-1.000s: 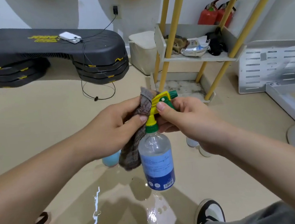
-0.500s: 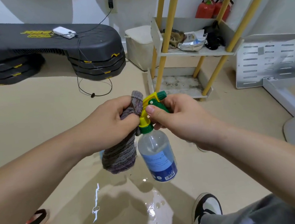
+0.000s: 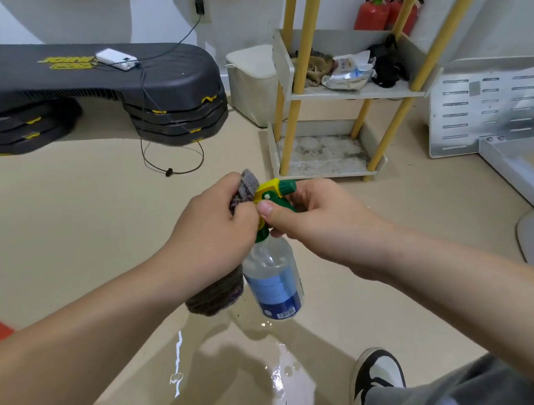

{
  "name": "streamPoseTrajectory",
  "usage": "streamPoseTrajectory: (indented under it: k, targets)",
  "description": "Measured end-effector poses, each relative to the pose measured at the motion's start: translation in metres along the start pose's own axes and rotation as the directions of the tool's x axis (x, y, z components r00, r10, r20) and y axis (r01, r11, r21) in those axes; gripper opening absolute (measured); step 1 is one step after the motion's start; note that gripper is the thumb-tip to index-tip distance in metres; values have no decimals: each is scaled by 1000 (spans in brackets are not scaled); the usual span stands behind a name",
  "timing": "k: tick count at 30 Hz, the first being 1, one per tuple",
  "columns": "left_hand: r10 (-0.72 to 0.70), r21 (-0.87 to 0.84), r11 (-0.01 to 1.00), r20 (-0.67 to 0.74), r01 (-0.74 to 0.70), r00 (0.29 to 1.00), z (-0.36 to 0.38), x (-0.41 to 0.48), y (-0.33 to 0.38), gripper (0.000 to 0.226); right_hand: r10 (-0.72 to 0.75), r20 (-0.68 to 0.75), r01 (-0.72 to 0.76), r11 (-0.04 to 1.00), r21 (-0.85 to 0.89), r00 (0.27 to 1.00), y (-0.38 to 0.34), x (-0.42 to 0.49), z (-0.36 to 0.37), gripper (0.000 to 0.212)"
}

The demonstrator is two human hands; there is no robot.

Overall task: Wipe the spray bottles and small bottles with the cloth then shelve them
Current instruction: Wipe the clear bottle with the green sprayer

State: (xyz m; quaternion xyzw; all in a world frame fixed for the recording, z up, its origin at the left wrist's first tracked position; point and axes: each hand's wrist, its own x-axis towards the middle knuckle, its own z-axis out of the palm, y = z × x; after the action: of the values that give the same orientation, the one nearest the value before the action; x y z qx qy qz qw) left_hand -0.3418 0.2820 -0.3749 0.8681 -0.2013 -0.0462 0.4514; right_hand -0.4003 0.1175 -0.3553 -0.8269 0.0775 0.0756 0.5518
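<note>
Beige glossy floor (image 3: 67, 226) runs back to a white wall, with a black step platform (image 3: 87, 85) at the far left. At the far right stands a rack (image 3: 356, 95) of white shelves on yellow posts. Its middle shelf holds rags and a packet, and its lowest tray looks stained. A wet patch (image 3: 280, 372) shines on the floor near the person's shoes.

The spray bottle (image 3: 274, 279) hangs in the air at the centre, above that wet patch and well short of the rack. The right hand (image 3: 322, 226) grips it by the green and yellow spray head (image 3: 274, 190), thumb pressed on the near side and fingers curled behind. The left hand (image 3: 211, 239) is closed round the grey cloth (image 3: 217, 295), bunching it against the left side of the spray head. The cloth's loose end hangs below the hand, just beside the bottle's shoulder; whether it touches the bottle cannot be told.

The bottle is clear plastic with a blue label, and how full it is cannot be read. It is probably light to middling in weight, with thin walls that would give under a hard squeeze. Given the water about, its surface may be slick. Held only by the head, it can swing, so the neck just under the trigger seems the surest hold, with fingers off the trigger. The cloth is soft and limp and should wrap easily round the nozzle and body.
</note>
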Motion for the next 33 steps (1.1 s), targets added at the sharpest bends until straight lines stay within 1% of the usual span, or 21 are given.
streamPoseTrajectory:
  k: [2, 4, 6, 7, 9, 10, 12, 14, 15, 16, 17, 19, 20, 21, 23, 25, 27, 29, 31, 32, 33]
  targets:
    - [24, 19, 1000, 22, -25, 999, -4, 1, -2, 14, 8, 6, -8, 1000, 25, 1000, 0, -1, -1, 17]
    - [-2, -56, 998, -5, 2, 1000, -9, 6, -7, 20, 17, -35, -15, 999, 51, 999, -1, 1, -6, 15]
    - [-136, -207, 970, -41, 124, 990, -15, 10, -11, 21, 56, -104, -48, 995, 83, 993, -1, 5, -15, 22]
    - [-206, -291, 939, -43, 184, 978, -19, 12, -14, 22, 83, -130, -70, 992, 103, 988, 0, 6, -19, 26]
    - [-270, -415, 879, -22, 237, 963, -25, 14, -19, 20, 121, -151, -99, 984, 146, 981, 0, 6, -23, 31]
    - [-278, -444, 863, -14, 243, 961, -27, 14, -21, 20, 131, -150, -107, 981, 159, 980, 0, 6, -24, 33]
    - [-243, -478, 854, -17, 205, 970, -29, 12, -17, 20, 146, -128, -125, 979, 162, 981, 1, 4, -21, 36]
    - [-143, -514, 849, 1, 123, 990, -30, 10, -9, 26, 148, -94, -132, 979, 154, 985, 1, 3, -18, 38]
    - [-69, -501, 863, 21, 70, 997, -29, 8, -5, 29, 146, -80, -133, 979, 152, 986, 0, 3, -16, 39]
    - [16, -446, 895, 52, 9, 999, -28, 6, -2, 30, 143, -69, -131, 980, 153, 987, 0, 3, -14, 40]
    - [88, -353, 934, 96, -49, 992, -26, 3, 0, 31, 133, -59, -123, 981, 152, 989, -2, 3, -12, 40]
    - [171, -187, 973, 191, -135, 967, -19, -3, 0, 31, 101, -35, -95, 985, 146, 994, -4, 1, -9, 42]
    - [191, -150, 976, 215, -161, 958, -17, -4, -2, 29, 86, -19, -83, 987, 140, 996, -5, 1, -7, 43]
    - [196, -141, 976, 212, -169, 958, -16, -4, -3, 25, 78, -6, -76, 988, 136, 997, -6, 0, -6, 43]
    - [165, -165, 978, 233, -128, 958, -17, 0, -8, 18, 76, 3, -76, 989, 129, 997, -7, 0, -5, 43]
    - [122, -197, 978, 287, -66, 950, -19, 4, -11, 16, 83, -4, -82, 989, 123, 997, -7, 0, -6, 40]
    - [111, -271, 962, 334, -18, 936, -21, -1, -9, 11, 79, -9, -77, 989, 130, 997, -7, 1, -6, 35]
    - [50, -320, 945, 346, 68, 937, -21, -4, -10, 18, 64, -14, -61, 990, 131, 998, -7, 1, -7, 33]
    - [-36, -283, 949, 349, 142, 936, -15, 8, -14, 20, 57, -22, -54, 992, 118, 998, -7, 1, -7, 33]
    - [-79, -253, 951, 357, 178, 931, -15, 12, -18, 17, 55, -22, -53, 992, 113, 998, -7, 1, -8, 33]
    - [-107, -196, 962, 362, 188, 926, -17, 15, -23, 18, 55, -19, -52, 993, 110, 998, -7, 1, -8, 32]
